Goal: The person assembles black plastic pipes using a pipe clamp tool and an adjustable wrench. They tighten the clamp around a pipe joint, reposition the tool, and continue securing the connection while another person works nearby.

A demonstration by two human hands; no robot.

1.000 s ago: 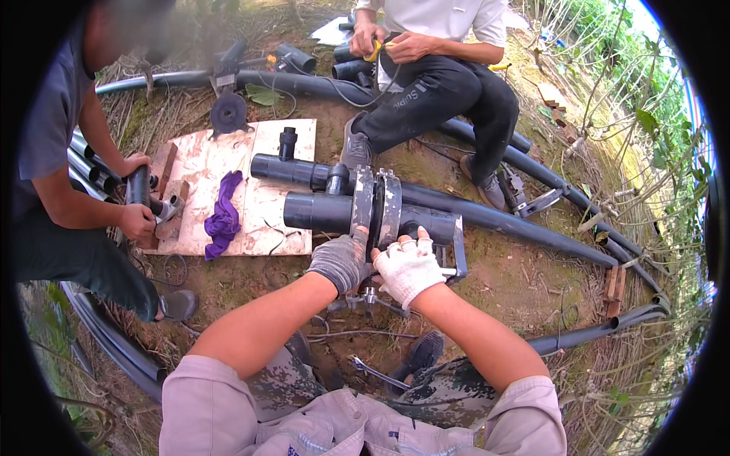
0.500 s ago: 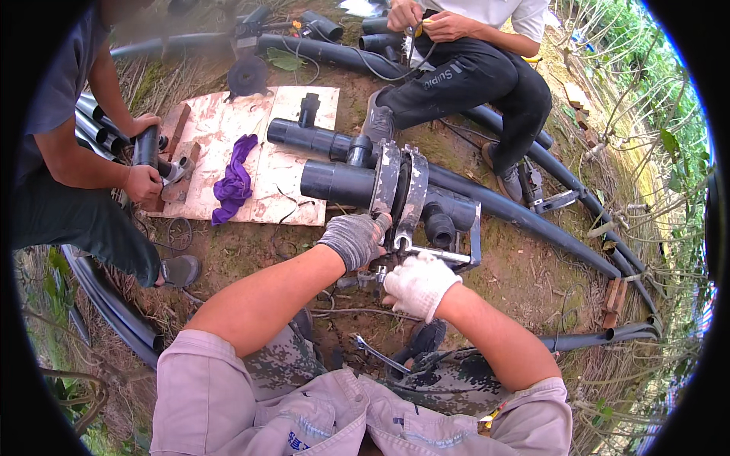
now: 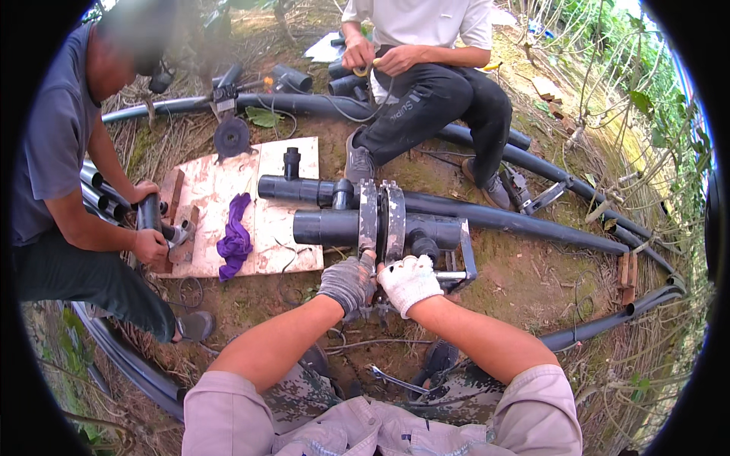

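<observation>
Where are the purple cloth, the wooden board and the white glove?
purple cloth (image 3: 235, 237): head view, on the middle of its bunched folds.
wooden board (image 3: 285, 239): head view, on a bare patch right of the cloth.
white glove (image 3: 408, 282): head view, on the back of the right hand.

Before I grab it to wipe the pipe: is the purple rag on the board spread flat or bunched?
Bunched. The purple rag lies crumpled in a narrow heap on the board, folds showing.

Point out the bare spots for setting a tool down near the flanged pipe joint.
Bare dirt lies right of the flange joint, between the long black pipe and the curved pipe. The board has room between the purple rag and wooden blocks. Crowded under the left hand and right hand.
</observation>
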